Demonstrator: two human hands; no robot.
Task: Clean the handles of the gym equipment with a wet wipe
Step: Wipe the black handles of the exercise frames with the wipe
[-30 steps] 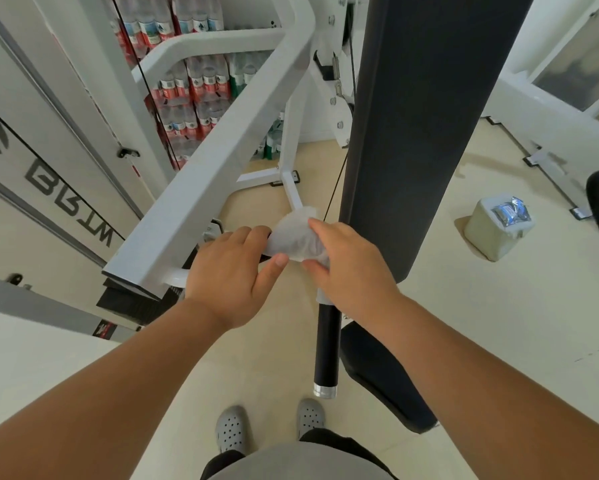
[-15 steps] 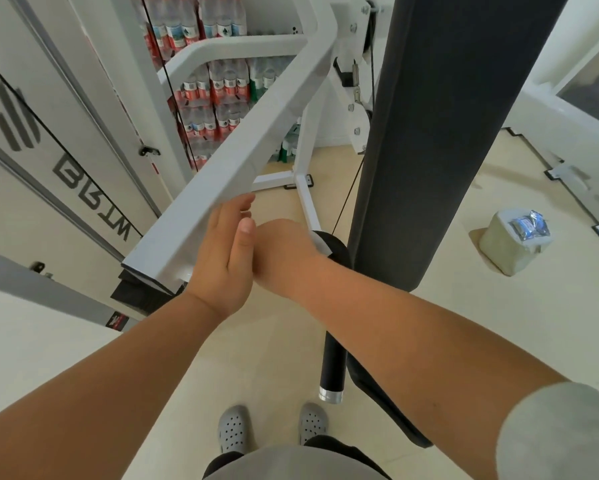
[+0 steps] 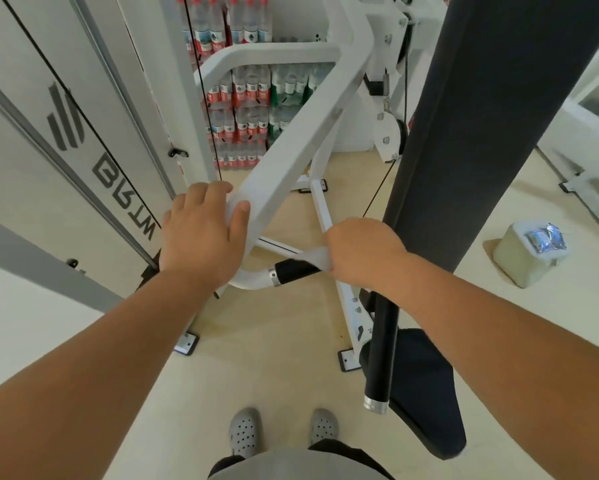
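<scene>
A white machine arm [image 3: 298, 133] slopes down toward me and ends in a curved bar with a black horizontal handle [image 3: 294, 270]. My right hand [image 3: 364, 252] is wrapped round this handle with the white wet wipe [image 3: 317, 256] under its fingers. My left hand [image 3: 201, 233] grips the lower end of the white arm, thumb on its top face. A second black handle [image 3: 381, 344] hangs straight down below my right wrist, ending in a chrome cap.
A tall dark back pad [image 3: 481, 116] rises on the right, its dark seat [image 3: 426, 386] lower down. A wet wipe tub [image 3: 523, 251] sits on the floor at right. Shelves of water bottles [image 3: 246, 109] stand behind. A black cable [image 3: 83, 119] runs along the white panel at left.
My left hand has moved up onto the end of the white arm and closed on it. My right hand with the wipe has slid right along the horizontal handle, baring its left end.
</scene>
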